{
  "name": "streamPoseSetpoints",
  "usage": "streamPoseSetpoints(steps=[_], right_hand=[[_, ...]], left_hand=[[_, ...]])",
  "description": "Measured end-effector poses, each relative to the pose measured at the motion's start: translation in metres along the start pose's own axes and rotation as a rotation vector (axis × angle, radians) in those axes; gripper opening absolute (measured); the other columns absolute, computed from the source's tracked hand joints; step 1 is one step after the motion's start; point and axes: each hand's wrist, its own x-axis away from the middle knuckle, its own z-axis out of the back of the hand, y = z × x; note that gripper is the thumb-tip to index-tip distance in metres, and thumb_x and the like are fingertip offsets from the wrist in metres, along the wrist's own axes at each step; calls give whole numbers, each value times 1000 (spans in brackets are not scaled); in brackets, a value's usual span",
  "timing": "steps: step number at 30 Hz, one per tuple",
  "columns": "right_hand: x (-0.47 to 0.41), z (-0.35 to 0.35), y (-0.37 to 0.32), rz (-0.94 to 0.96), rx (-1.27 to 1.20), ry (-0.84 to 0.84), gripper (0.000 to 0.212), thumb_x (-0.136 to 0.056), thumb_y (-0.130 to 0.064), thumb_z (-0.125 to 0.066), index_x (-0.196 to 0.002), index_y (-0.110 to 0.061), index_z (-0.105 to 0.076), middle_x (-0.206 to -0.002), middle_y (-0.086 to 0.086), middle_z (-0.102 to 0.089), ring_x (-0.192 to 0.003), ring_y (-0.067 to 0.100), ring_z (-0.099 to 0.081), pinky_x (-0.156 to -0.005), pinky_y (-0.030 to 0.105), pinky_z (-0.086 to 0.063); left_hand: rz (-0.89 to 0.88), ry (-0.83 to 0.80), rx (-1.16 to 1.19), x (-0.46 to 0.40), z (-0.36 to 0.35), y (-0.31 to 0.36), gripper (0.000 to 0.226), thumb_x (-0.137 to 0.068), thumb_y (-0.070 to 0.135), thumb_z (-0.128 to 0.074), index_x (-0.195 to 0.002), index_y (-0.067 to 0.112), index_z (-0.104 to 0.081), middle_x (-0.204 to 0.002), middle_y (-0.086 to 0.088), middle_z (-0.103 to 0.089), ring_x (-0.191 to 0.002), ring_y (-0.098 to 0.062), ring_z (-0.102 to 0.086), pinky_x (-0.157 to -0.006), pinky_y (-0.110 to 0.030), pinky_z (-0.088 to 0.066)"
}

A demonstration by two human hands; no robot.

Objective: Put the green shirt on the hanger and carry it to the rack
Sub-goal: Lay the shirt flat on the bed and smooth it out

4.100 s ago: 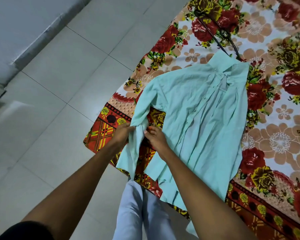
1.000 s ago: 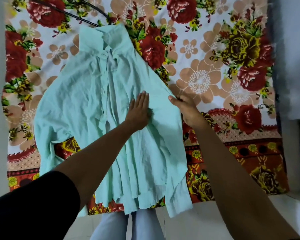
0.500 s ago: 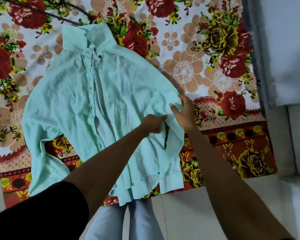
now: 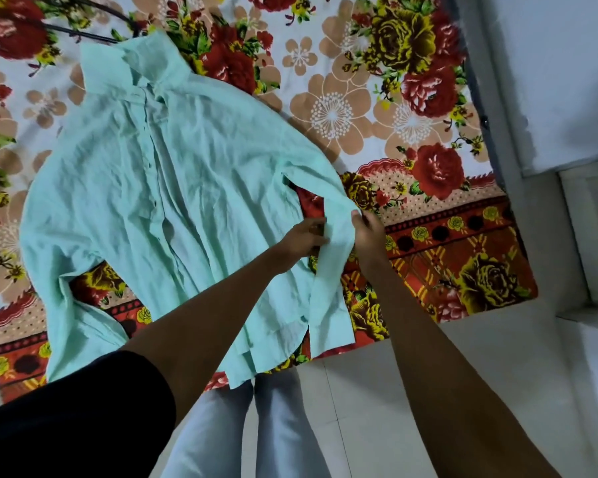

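Observation:
The green shirt [image 4: 173,201] lies spread, front up and collar away from me, on a flowered bedsheet [image 4: 377,108]. Its right sleeve [image 4: 332,270] is drawn clear of the body and hangs toward the bed's near edge. My left hand [image 4: 302,236] pinches that sleeve's inner edge near the elbow. My right hand [image 4: 368,232] grips its outer edge at the same height. A black hanger [image 4: 80,34] pokes out from behind the collar at the top left, mostly hidden.
The bed's near edge runs across the lower frame, with pale floor tiles [image 4: 370,391] and my legs [image 4: 242,432] below it. A grey wall and ledge [image 4: 549,98] stand at the right.
Both hands went from the left sleeve to the right one. The left hand stopped pressing flat on the body and took hold of the sleeve, which is pulled outward and straightened.

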Motion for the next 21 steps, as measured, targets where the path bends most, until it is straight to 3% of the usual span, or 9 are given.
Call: streamPoseSetpoints(steps=[2, 4, 6, 8, 10, 14, 16, 19, 21], right_hand=[[3, 6, -13, -56, -188, -23, 23, -107, -24, -52, -101, -9, -69, -96, 3, -70, -88, 17, -67, -78, 32, -56], [2, 10, -16, -104, -284, -9, 22, -108, -23, -52, -100, -15, -71, -102, 5, -74, -98, 23, -70, -90, 38, -58], [-1, 16, -14, -150, -357, -16, 23, -107, -24, -53, -100, -13, -72, -109, 12, -74, -109, 34, -69, -101, 47, -55], [-3, 26, -15, -183, -407, -25, 25, -107, -24, -53, -109, -6, -71, -118, 18, -72, -117, 39, -67, -106, 52, -52], [-6, 36, -20, -193, -452, -10, 26, -108, -22, -51, -113, -4, -69, -118, 17, -73, -113, 35, -69, -105, 50, -53], [-6, 52, -35, -165, -429, -74, 27, -107, -23, -52, -117, -5, -69, -115, 13, -75, -105, 28, -72, -97, 45, -56], [6, 60, -36, -126, -400, -149, 29, -105, -30, -57, -115, -7, -70, -121, 16, -73, -112, 30, -71, -99, 47, -57], [38, 72, -24, -150, -178, -266, 37, -96, -47, -67, -117, -17, -74, -119, 11, -75, -110, 28, -73, -96, 50, -59], [58, 77, -4, -203, -83, -367, 36, -94, -45, -71, -117, -19, -75, -116, 13, -76, -108, 28, -73, -94, 44, -59]], left_hand=[[20, -63, -91, 3, -13, -6, 33, -86, 21, -81, -110, 12, -60, -103, -16, -67, -96, -26, -67, -86, -39, -57], [18, -130, -120, 5, -21, -9, 38, -81, 31, -86, -85, 24, -48, -80, -6, -52, -75, -19, -55, -71, -34, -45], [26, -192, -108, 12, -26, -8, 22, -86, 24, -82, -95, 29, -62, -88, 2, -66, -81, -16, -64, -71, -29, -47], [-12, -258, -97, 17, -32, -11, 28, -90, 17, -77, -116, 24, -67, -107, 5, -76, -101, -16, -72, -77, -26, -56], [-19, -307, -58, 22, -34, -12, 28, -94, 12, -72, -120, 23, -66, -110, 7, -76, -104, -13, -72, -75, -23, -57], [45, -377, -21, 26, -32, -19, 37, -95, 17, -72, -130, 23, -63, -117, -5, -71, -105, -25, -67, -75, -35, -54], [48, -294, -60, 25, -35, -23, 36, -92, 21, -75, -127, 18, -67, -114, -8, -72, -101, -28, -69, -75, -38, -56], [10, -81, -56, 22, -46, -22, 30, -91, 29, -76, -116, 13, -72, -93, -4, -72, -83, -24, -67, -63, -33, -54], [-4, -26, -29, 20, -53, -23, 21, -94, 29, -72, -111, 16, -72, -83, 1, -70, -74, -19, -65, -58, -29, -54]])
